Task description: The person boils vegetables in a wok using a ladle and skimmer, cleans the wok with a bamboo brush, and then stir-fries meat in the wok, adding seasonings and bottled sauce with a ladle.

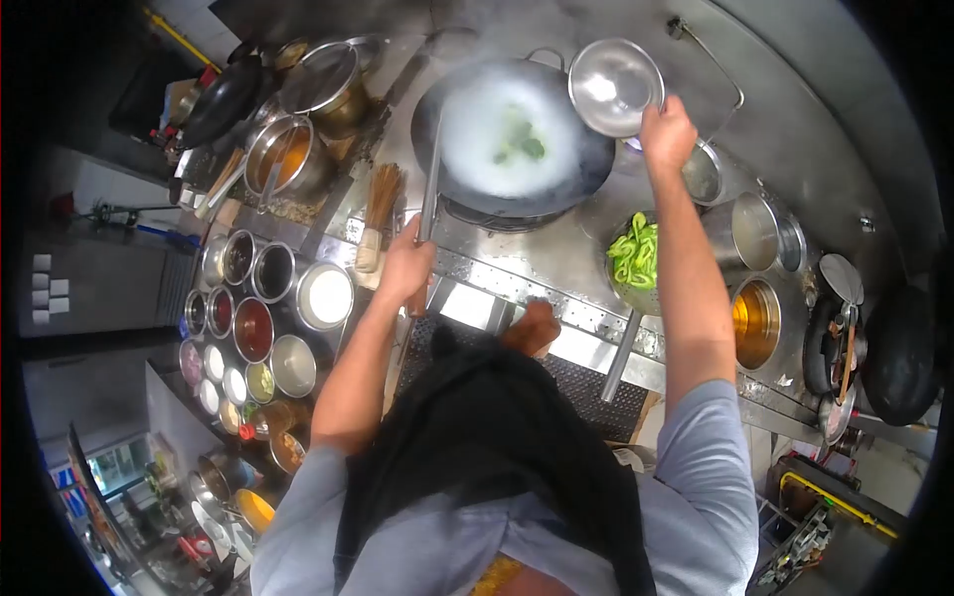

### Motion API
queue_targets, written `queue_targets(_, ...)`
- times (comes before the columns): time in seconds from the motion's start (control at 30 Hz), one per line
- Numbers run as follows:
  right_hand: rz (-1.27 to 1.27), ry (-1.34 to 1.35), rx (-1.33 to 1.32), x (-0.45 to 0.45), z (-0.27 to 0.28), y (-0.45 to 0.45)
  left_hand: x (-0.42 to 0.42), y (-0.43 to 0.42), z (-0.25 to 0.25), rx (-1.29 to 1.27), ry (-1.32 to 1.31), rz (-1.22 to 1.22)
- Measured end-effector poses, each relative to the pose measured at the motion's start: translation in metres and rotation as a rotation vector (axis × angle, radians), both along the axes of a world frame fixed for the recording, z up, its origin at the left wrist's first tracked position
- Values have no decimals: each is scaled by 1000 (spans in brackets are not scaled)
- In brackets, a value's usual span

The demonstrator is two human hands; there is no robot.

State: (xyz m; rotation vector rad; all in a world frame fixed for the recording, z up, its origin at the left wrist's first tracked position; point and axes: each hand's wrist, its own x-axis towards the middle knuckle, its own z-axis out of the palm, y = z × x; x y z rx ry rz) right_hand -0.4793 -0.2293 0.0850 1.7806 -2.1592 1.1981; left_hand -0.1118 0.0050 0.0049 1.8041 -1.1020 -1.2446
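My left hand is wrapped round the handle of a long metal utensil, whose far end reaches into the wok. White steam or pale liquid fills much of the wok, with some green leaves in the middle. At the wok's right rim, my right hand grips the edge of a shiny metal bowl; the bowl is tilted and looks empty. Below my right hand, a long-handled strainer holds sliced green peppers.
Several seasoning containers stand at the left. A bamboo brush lies left of the wok, near a pot of orange liquid. At the right are a pot of amber liquid and a dark wok.
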Motion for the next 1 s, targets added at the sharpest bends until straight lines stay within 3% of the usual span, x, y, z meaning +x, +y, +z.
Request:
queue_targets(0.17, -88, -254, 236, -31, -73, 17, -27, 9, 28, 240, 952, 278)
queue_targets(0.27, -104, -209, 263, -30, -98, 31, -4, 12, 39, 298, 1443, 244)
queue_targets(0.5, -81, -180, 501, 18, -105, 25, 39, 24, 81, 353, 1424, 36)
queue_targets(0.57, -43, -141, 571, 38, -104, 19, 45, 22, 105, 358, 1227, -11)
queue_targets(0.77, -35, -696, 674, 96, -104, 4, 63, 4, 101, 285, 949, -215)
queue_targets(0.87, -37, -795, 671, 101, -122, -13, 71, -2, 95, 248, 850, -295)
queue_targets(0.97, -45, -455, 716, 108, -104, -13, 83, -2, 80, 128, 680, -371)
queue_targets(1.0, -27, -215, 608, 107, -103, -13, 88, 0, 77, 139, 575, -369)
